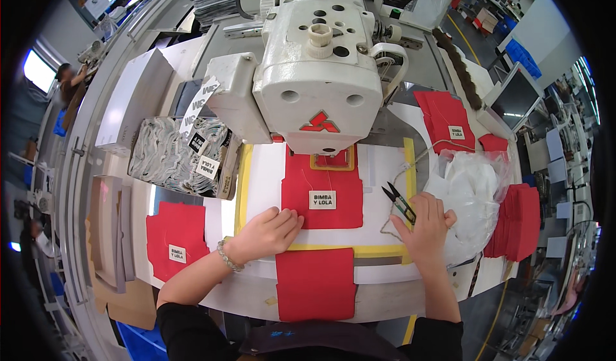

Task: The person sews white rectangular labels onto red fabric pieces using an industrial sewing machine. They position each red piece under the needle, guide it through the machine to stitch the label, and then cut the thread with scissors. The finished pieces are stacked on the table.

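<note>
A red fabric piece (pixel 350 200) lies under the head of a white sewing machine (pixel 308 91), with a small white label (pixel 322 200) on it and loose thread ends. Over its lower left corner my left hand (pixel 268 232) rests with curled, closed fingers. Whatever the fingertips may pinch is hidden. To the right of the piece, my right hand (pixel 425 225) is closed round a pair of thread snips (pixel 401 206), blades pointing up and left. A beige cord (pixel 420 159) runs by the snips. Another red fabric piece (pixel 316 287) lies at the near table edge.
On the left stand a box of folded labels (pixel 167 152), a labelled red piece (pixel 176 232) and an open cardboard box (pixel 109 226). A clear bag of white material (pixel 465 197), stacked red pieces (pixel 516 223) and labelled red pieces (pixel 443 117) lie at right, near a screen (pixel 516 98).
</note>
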{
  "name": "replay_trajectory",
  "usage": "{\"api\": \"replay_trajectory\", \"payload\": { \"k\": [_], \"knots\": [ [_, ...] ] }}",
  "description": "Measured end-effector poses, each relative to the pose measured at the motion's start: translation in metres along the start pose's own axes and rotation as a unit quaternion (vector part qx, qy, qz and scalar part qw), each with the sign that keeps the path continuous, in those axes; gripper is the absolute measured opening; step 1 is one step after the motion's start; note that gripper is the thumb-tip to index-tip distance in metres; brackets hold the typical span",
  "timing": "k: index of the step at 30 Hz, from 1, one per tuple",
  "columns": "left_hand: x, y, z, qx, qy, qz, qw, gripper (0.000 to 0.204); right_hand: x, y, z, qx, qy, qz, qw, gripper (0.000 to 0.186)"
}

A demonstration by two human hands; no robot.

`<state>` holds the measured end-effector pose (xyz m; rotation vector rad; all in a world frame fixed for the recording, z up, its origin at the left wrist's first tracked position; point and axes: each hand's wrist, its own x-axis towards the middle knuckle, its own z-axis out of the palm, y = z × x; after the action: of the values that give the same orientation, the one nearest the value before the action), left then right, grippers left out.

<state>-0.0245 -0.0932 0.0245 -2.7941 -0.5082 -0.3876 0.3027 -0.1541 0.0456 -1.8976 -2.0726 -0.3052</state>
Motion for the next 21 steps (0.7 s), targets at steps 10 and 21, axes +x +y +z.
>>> {"api": "replay_trajectory", "payload": {
  "k": [10,21],
  "knots": [
    [0.002,-0.002,-0.003,-0.01,-0.015,-0.01,1.0,0.03,-0.017,0.021,0.026,-0.004,-0.052,0.018,0.998,0.028],
    [0.017,-0.02,-0.011,-0.172,-0.058,-0.055,0.982,0.031,0.003,0.009,-0.002,0.122,-0.102,0.041,0.986,0.021]
  ]
}}
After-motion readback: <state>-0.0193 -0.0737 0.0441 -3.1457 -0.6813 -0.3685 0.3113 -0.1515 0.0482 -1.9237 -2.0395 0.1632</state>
